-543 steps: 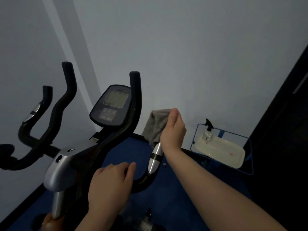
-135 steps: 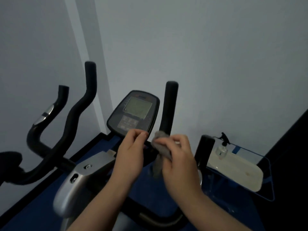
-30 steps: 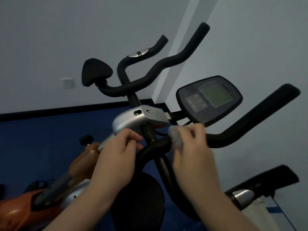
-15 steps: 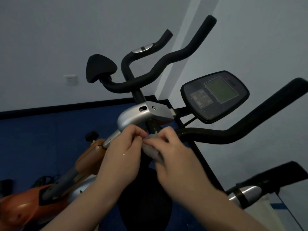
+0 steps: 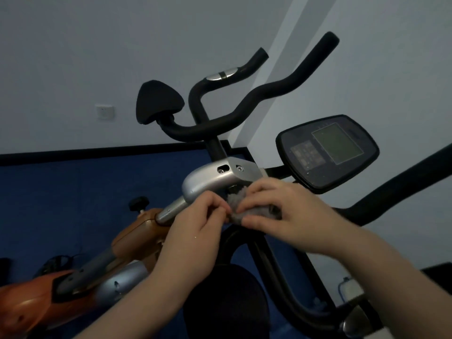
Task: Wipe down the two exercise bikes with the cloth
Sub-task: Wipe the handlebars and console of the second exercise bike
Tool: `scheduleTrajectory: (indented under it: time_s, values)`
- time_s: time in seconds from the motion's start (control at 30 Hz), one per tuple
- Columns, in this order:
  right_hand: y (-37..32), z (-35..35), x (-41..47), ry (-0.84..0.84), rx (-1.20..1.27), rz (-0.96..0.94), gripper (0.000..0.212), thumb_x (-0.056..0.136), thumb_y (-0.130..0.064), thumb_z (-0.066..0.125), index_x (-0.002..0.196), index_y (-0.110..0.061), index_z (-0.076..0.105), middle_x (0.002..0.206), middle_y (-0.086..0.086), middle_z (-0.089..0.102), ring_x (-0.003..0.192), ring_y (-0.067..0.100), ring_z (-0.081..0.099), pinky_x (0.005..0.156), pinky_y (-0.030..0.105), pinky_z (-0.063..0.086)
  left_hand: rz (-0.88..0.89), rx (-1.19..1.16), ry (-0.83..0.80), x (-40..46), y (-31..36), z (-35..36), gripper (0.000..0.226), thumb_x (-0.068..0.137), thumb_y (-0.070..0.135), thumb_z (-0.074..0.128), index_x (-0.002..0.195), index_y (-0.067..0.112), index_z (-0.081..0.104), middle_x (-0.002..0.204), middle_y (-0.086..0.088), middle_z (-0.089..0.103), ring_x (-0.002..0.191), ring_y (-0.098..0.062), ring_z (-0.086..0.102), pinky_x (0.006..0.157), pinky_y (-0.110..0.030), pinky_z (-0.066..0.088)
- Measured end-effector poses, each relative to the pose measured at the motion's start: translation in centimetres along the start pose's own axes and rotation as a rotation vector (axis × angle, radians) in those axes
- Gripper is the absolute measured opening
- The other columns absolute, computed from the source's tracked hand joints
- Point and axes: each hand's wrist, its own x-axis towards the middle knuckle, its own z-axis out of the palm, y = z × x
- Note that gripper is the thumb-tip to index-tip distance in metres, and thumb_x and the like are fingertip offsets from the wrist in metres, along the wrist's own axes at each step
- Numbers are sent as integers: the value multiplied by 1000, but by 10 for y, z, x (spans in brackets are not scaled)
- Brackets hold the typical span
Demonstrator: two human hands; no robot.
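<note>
A grey fuzzy cloth [image 5: 241, 208] is bunched against the black handlebar, just under the silver stem cover [image 5: 212, 181] of the near exercise bike. My right hand [image 5: 283, 214] grips the cloth from the right, fingers curled over it. My left hand [image 5: 195, 226] pinches its left end with thumb and fingertips. The bike's console [image 5: 327, 152] sits to the right, with its black handlebar [image 5: 396, 187] running up right. Its orange and silver frame [image 5: 137, 231] slopes down to the left. A second set of black handlebars [image 5: 244, 113] rises behind.
A black padded rest [image 5: 159, 104] sits at the left end of the rear handlebars. A wall socket [image 5: 104, 112] is on the pale wall. Blue floor [image 5: 73, 192] lies below. A black round knob [image 5: 139, 203] sticks up from the frame. A dark saddle [image 5: 227, 299] is below my hands.
Both hands have kept the cloth at the handlebar junction under the silver cover. The right hand's fingers have spread further over the cloth, and the view has shifted slightly.
</note>
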Motion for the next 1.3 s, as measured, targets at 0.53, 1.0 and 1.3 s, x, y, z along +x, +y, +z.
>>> scheduleTrajectory:
  time_s: [0.53, 1.0, 1.3]
  values:
    - [-20, 27, 30, 214, -303, -29, 9, 84, -35, 64, 90, -31, 69, 100, -11, 54, 91, 12, 55, 74, 35, 50, -9, 3, -50, -13, -5, -3, 14, 89, 31, 53, 79, 29, 62, 71, 3, 64, 61, -10, 57, 61, -41, 48]
    - [6, 12, 18, 126, -163, 189, 12, 94, -37, 50, 95, -30, 41, 71, -8, 52, 63, 16, 53, 52, 33, 38, -5, 20, -67, -10, -8, -2, 13, 90, 30, 54, 81, 29, 63, 75, 4, 65, 64, -8, 59, 61, -38, 50]
    - [0, 20, 11, 276, -174, 116, 22, 89, -32, 59, 109, -30, 49, 90, -3, 66, 77, 21, 63, 65, 38, 51, 0, -23, -90, -9, -10, -1, 14, 89, 35, 53, 80, 28, 61, 67, 5, 62, 48, 1, 48, 52, -25, 36]
